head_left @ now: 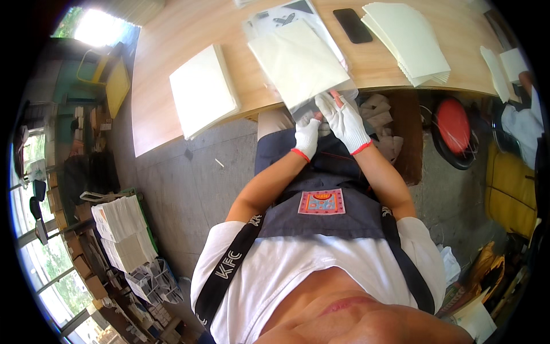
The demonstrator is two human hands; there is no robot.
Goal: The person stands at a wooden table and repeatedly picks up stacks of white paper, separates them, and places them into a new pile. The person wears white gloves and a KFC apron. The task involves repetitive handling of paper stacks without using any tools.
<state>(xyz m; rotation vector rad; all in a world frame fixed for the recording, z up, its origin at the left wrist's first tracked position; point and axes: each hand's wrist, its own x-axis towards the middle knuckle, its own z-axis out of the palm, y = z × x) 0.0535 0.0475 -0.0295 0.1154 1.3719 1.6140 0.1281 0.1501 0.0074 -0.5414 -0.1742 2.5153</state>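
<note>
A see-through plastic bag (302,106) lies over the table's near edge with a pad of cream paper (299,57) inside it or on it; I cannot tell how far in the paper sits. My left hand (307,137), in a white glove with a red cuff and bare fingertips, pinches the bag's near edge. My right hand (344,121), gloved alike, grips the near right corner of the bag, one bare fingertip close to the paper's edge. Its thumb is partly hidden. Beneath the paper, farther back, lie more plastic bags with a dark printed design (289,17).
To the left rests a stack of cream paper (203,92); to the right, a fanned stack of cream sheets (408,43) beside a black phone (352,26). A red stool (452,123) stands right of the table (154,103). Another person's arm (526,80) shows at far right.
</note>
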